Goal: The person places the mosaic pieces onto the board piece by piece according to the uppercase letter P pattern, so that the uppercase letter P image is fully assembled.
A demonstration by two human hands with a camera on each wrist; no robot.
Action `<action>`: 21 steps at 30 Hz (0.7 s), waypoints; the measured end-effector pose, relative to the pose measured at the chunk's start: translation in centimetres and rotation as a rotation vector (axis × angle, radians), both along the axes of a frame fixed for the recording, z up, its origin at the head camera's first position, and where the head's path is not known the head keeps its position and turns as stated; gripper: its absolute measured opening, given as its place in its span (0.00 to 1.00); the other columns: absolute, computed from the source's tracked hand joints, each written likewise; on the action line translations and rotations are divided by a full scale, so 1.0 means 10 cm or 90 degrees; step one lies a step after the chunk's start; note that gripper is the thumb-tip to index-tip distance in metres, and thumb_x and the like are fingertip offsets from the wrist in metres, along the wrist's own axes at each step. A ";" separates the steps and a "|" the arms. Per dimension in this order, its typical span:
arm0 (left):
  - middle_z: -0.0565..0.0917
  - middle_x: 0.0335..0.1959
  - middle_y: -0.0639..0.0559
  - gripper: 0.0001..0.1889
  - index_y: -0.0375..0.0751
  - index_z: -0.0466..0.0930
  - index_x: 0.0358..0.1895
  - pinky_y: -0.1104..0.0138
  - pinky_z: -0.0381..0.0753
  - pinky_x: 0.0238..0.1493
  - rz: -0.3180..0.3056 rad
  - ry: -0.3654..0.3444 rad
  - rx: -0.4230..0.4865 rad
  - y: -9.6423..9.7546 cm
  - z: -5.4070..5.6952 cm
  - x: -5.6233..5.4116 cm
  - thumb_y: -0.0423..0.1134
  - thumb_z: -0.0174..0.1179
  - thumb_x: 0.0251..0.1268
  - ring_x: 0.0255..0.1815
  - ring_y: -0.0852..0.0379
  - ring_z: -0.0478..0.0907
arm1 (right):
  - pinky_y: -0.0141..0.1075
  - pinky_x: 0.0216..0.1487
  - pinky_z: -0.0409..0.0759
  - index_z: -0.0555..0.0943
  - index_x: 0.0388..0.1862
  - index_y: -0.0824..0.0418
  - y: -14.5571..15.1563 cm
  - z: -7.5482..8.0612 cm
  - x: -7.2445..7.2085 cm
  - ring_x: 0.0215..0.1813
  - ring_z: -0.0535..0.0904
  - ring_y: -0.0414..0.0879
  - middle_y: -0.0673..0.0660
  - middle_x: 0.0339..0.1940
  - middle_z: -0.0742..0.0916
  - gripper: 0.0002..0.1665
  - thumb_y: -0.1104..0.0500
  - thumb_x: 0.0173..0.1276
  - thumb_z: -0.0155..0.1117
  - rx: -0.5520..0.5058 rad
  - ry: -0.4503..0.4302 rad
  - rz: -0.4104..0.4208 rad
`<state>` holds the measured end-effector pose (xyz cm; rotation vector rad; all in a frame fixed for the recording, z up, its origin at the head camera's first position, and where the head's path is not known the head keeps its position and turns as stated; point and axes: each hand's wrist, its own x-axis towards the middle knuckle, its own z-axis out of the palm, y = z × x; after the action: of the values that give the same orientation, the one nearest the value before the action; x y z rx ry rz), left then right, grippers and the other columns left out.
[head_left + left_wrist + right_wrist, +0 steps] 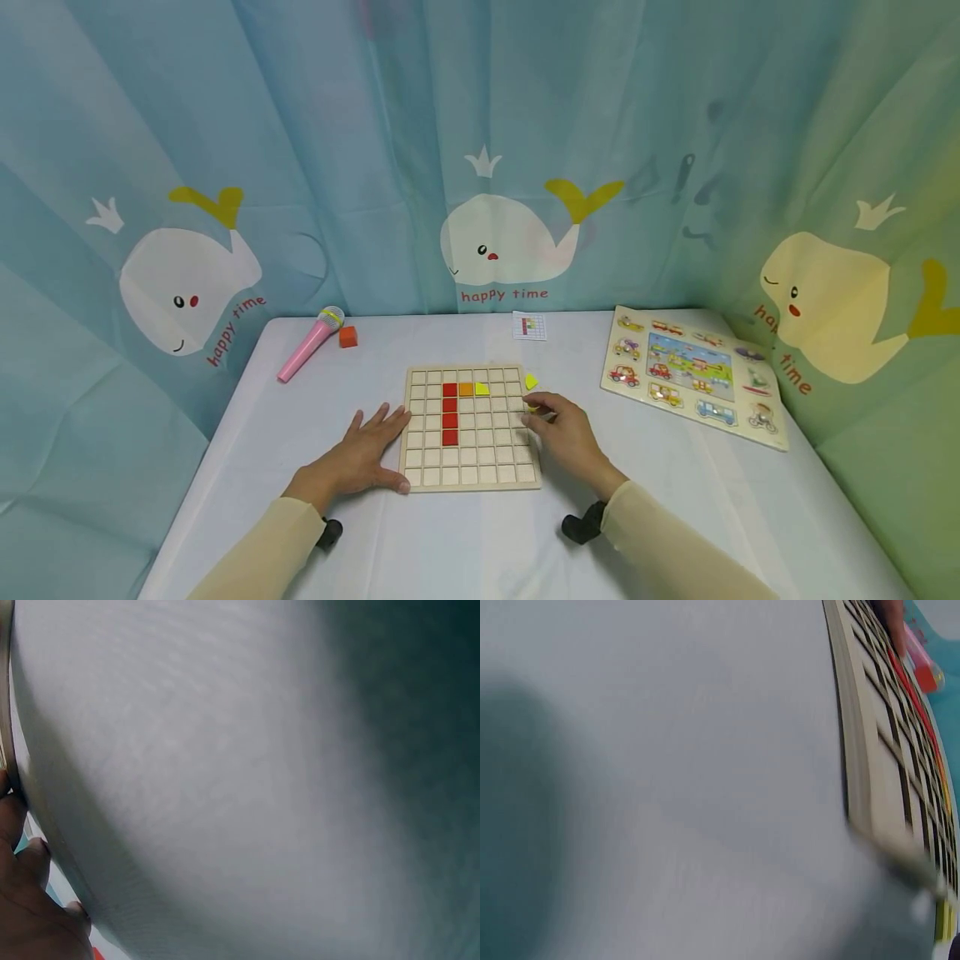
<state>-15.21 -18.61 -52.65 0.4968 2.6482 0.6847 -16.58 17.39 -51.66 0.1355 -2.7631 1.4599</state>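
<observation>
A wooden grid board [486, 457] lies on the white table. Red squares [450, 421] fill part of one column, with an orange square [466, 389] and a yellow rounded piece [482, 389] beside the top one. My left hand [356, 458] rests with spread, straight fingers and thumb against the board's left edge. At the right edge, my right hand [570, 437] pinches a small yellow piece [533, 409], mostly hidden by thumb and forefinger. Another yellow piece [532, 382] lies just off the upper right corner. The left wrist view catches fingers [34, 862] at the board's edge.
A small pattern card [529, 326] lies at the table's back edge. Back left are a pink toy microphone [309, 345] and an orange-red block [348, 337]. To the right lies a vehicle puzzle board [690, 375]. Whale-printed curtains [360, 167] enclose the table.
</observation>
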 end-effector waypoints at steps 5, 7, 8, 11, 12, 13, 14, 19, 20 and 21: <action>0.56 0.87 0.49 0.66 0.44 0.55 0.86 0.40 0.31 0.87 0.000 0.003 0.000 0.00 -0.02 0.00 0.61 0.82 0.44 0.90 0.43 0.41 | 0.40 0.52 0.83 0.85 0.61 0.60 0.25 0.00 0.01 0.54 0.83 0.51 0.58 0.54 0.89 0.21 0.60 0.71 0.73 0.046 -0.012 -0.023; 0.56 0.87 0.49 0.66 0.44 0.55 0.86 0.40 0.32 0.87 0.000 0.005 0.002 -0.01 -0.02 0.00 0.61 0.82 0.44 0.90 0.43 0.42 | 0.40 0.50 0.82 0.85 0.61 0.61 0.35 -0.01 0.02 0.51 0.83 0.51 0.59 0.53 0.89 0.21 0.60 0.71 0.73 0.060 -0.017 -0.029; 0.56 0.87 0.48 0.66 0.44 0.54 0.86 0.40 0.32 0.87 0.000 0.005 0.004 -0.01 -0.02 0.00 0.61 0.82 0.44 0.90 0.42 0.41 | 0.40 0.49 0.81 0.85 0.61 0.61 0.40 -0.01 0.02 0.50 0.83 0.51 0.60 0.52 0.89 0.21 0.60 0.71 0.73 0.065 -0.020 -0.032; 0.56 0.87 0.48 0.66 0.44 0.54 0.86 0.40 0.31 0.87 0.002 0.002 0.009 0.00 -0.02 0.01 0.62 0.82 0.43 0.90 0.42 0.41 | 0.38 0.45 0.80 0.85 0.61 0.61 0.52 -0.01 0.04 0.45 0.82 0.49 0.60 0.51 0.88 0.21 0.60 0.70 0.73 0.083 -0.033 -0.039; 0.56 0.87 0.48 0.66 0.44 0.54 0.86 0.40 0.31 0.87 0.002 0.001 0.009 0.00 -0.02 0.01 0.62 0.82 0.43 0.90 0.42 0.41 | 0.37 0.44 0.80 0.85 0.61 0.61 0.56 -0.01 0.05 0.45 0.82 0.48 0.61 0.51 0.89 0.21 0.60 0.71 0.72 0.087 -0.036 -0.038; 0.56 0.87 0.48 0.66 0.44 0.54 0.86 0.40 0.31 0.87 0.002 0.000 0.010 0.00 -0.02 0.01 0.62 0.82 0.43 0.90 0.42 0.41 | 0.37 0.44 0.79 0.85 0.61 0.61 0.60 -0.01 0.06 0.45 0.81 0.48 0.61 0.51 0.89 0.21 0.60 0.71 0.72 0.095 -0.040 -0.038; 0.56 0.87 0.48 0.66 0.44 0.54 0.86 0.40 0.31 0.87 0.002 -0.001 0.010 0.00 -0.02 0.00 0.62 0.82 0.43 0.90 0.42 0.41 | 0.37 0.44 0.79 0.85 0.61 0.60 0.63 -0.01 0.07 0.46 0.81 0.48 0.60 0.52 0.89 0.21 0.59 0.71 0.72 0.099 -0.045 -0.038; 0.55 0.87 0.49 0.66 0.44 0.54 0.86 0.41 0.31 0.87 -0.001 0.001 0.003 -0.01 -0.01 0.00 0.63 0.81 0.44 0.90 0.43 0.41 | 0.46 0.55 0.82 0.85 0.61 0.62 0.75 -0.02 0.13 0.53 0.83 0.52 0.61 0.57 0.88 0.21 0.58 0.72 0.72 0.113 -0.059 -0.023; 0.55 0.87 0.49 0.66 0.44 0.54 0.86 0.41 0.31 0.87 -0.002 0.001 0.000 -0.01 0.00 0.00 0.63 0.81 0.44 0.90 0.43 0.41 | 0.49 0.58 0.82 0.85 0.61 0.62 0.77 -0.02 0.14 0.55 0.83 0.54 0.62 0.58 0.88 0.20 0.58 0.72 0.72 0.114 -0.062 -0.019; 0.55 0.87 0.49 0.66 0.44 0.54 0.86 0.41 0.31 0.87 -0.002 0.001 0.000 -0.01 0.00 0.01 0.63 0.81 0.44 0.90 0.43 0.41 | 0.52 0.60 0.82 0.85 0.60 0.63 0.78 -0.03 0.15 0.57 0.83 0.55 0.62 0.58 0.88 0.20 0.59 0.72 0.72 0.115 -0.064 -0.015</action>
<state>-15.16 -18.72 -52.65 0.5020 2.6486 0.6829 -15.07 25.19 -51.92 0.0316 -2.9638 1.2426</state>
